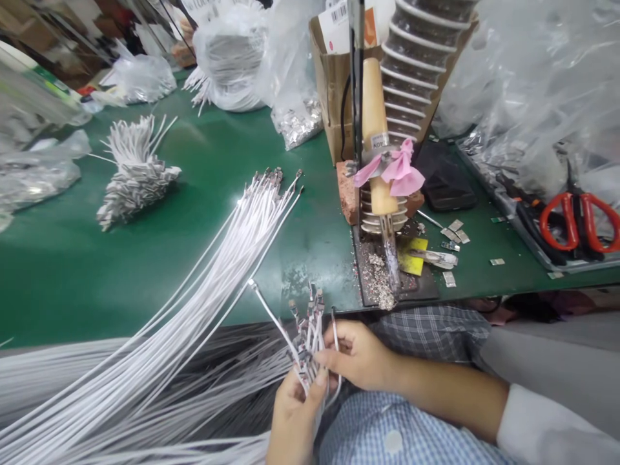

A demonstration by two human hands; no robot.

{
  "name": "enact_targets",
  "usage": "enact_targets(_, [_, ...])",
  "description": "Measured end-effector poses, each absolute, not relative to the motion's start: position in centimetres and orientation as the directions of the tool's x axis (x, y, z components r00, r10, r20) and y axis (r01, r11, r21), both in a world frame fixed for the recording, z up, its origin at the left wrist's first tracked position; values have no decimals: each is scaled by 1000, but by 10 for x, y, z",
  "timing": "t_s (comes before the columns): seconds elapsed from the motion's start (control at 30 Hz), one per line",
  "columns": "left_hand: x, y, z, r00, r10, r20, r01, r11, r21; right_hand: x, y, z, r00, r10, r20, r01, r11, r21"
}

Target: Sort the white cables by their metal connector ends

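Left hand and right hand pinched together on a small bunch of thin white cables with metal tips, low above the lap. Beyond the grip, long glossy white cable bundle across smooth green table; farther right, wooden-handled soldering iron.

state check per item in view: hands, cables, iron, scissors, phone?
left hand: shut on cable ends
right hand: pinching the same cable ends
cable ends: bunched, tips up, off the table
long cable bundle: lying flat, fanned across green table
soldering iron: upright in stand, tip down
scissors: closed, in tray
phone: screen dark
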State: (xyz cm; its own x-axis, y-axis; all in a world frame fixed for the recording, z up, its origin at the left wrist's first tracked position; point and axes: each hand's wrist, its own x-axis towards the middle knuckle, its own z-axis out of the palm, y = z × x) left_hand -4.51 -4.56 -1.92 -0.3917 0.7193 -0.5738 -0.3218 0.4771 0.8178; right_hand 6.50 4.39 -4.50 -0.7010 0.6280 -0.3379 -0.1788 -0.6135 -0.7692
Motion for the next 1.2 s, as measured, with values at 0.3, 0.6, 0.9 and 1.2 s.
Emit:
enact_targets(0.3, [-45,-51,-31,-455,688,-565,-382,423,822,73,45,-45,-644,722,-255,-111,-418,-902])
enact_targets(0.6, [-49,-54,-36,-476,681,-556,-386,406,828,72,41,-47,-603,782,-157,-94,-265,-960])
enact_targets(0.9, [-37,-41,-18,-537,647,-542,-391,378,839,74,42,-49,-624,768,-146,-81,-250,-965])
enact_targets(1.2, [-39,-44,-22,-555,630,-543,-405,366,838,74,42,-53,-640,765,-71,-181,-240,-954])
